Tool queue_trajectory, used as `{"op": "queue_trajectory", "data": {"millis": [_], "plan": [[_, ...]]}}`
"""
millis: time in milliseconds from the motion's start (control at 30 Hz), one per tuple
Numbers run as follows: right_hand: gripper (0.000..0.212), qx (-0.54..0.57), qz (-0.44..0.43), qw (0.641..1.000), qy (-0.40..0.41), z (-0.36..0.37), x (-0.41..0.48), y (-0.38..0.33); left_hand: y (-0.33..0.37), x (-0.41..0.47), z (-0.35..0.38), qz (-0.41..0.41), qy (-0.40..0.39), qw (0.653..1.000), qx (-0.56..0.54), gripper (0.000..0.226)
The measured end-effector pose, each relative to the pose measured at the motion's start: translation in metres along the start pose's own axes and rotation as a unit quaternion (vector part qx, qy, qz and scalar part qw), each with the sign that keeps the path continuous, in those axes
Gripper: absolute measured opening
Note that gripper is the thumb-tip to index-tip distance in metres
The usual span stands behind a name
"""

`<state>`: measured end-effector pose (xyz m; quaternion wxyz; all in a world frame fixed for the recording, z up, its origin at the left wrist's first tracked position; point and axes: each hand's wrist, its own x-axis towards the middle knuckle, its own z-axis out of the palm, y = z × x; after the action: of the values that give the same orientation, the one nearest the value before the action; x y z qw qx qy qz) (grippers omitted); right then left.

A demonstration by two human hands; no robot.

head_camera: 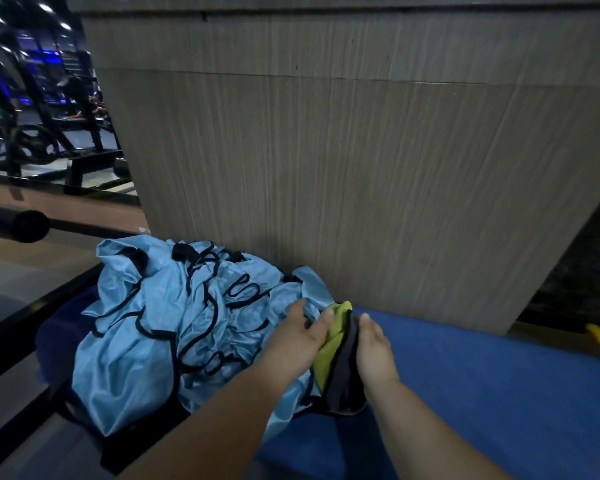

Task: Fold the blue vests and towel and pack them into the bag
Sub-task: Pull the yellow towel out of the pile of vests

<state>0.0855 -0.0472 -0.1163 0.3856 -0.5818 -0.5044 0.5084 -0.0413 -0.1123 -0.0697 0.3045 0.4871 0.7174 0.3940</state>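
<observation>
Lengthwise, yellow-green cloth (pixel 334 344) runs away between left hand (pixel 297 342) and right hand (pixel 374 353).

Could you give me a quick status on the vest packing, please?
Left hand pressing on blue vests, unfolded heap. Right hand gripping dark-edged yellow-green cloth. Wall panel close behind.
</observation>
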Motion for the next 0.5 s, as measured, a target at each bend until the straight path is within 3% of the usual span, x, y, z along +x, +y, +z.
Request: {"op": "queue_trajectory", "data": {"millis": [67, 133, 267, 433, 500], "plan": [[0.060, -0.032, 0.009, 0.999, 0.034, -0.006, 0.003, 0.001, 0.004, 0.002, -0.008, 0.050, 0.133, 0.986, 0.089, 0.063], [0.056, -0.021, 0.006, 0.999, 0.041, -0.009, 0.002, 0.001, 0.001, 0.006, -0.013, 0.051, 0.205, 0.970, 0.122, 0.060], [0.073, 0.057, 0.023, 0.998, -0.019, -0.001, -0.002, 0.002, -0.017, 0.014, -0.002, -0.042, 0.117, 0.991, 0.049, 0.084], [0.068, 0.089, 0.023, 0.991, -0.095, -0.001, -0.006, -0.001, -0.014, 0.007, 0.036, -0.048, -0.035, 0.990, -0.127, 0.089], [0.067, 0.104, 0.023, 0.988, -0.112, -0.007, -0.006, 0.001, -0.007, 0.006, 0.046, -0.058, -0.054, 0.984, -0.160, 0.090]]}}
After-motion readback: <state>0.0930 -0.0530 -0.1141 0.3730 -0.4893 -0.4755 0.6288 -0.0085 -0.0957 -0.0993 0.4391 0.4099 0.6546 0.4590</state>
